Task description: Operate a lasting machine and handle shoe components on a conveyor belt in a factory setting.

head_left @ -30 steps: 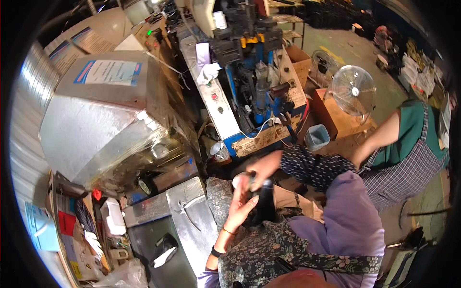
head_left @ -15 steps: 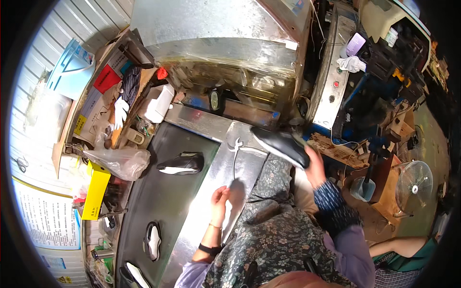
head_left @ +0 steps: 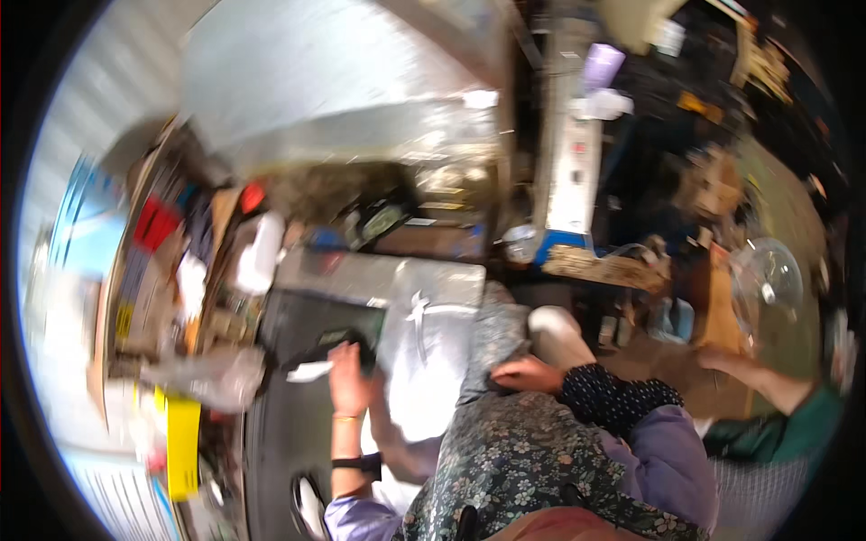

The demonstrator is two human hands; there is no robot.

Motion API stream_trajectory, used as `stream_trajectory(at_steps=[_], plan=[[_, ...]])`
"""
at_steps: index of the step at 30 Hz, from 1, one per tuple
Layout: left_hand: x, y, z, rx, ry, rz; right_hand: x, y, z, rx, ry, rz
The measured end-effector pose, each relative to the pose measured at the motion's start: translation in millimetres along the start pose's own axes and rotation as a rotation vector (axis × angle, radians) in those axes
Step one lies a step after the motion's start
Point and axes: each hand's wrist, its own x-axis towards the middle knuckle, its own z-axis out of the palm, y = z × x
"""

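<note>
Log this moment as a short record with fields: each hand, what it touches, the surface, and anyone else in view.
left hand: reaches onto the dark tray, on a dark object beside a white scrap; grip too blurred to judge
right hand: rests on floral cloth at the lap, by a pale rounded object
surface: shiny metal sheet beside the tray
other person: an arm at right, in a green sleeve
image: motion-blurred

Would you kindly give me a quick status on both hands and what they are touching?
Left hand flat on dark tray, fingers at a blurred dark object. Right hand resting on floral fabric at the lap. Another person's arm to the right, apart.
</note>
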Motion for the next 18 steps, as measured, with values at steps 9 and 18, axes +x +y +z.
stream_trajectory(at_steps=[9,18], plan=[[57.2,-94.3,4.1,0.448,-0.467,0.034,-164.0,-4.9,-12.8,-0.094,0.657,0.473],[30.1,-16.1,-54.6,0.534,-0.394,-0.3,-105.2,-24.2,-59.3,-0.207,0.513,0.096]])
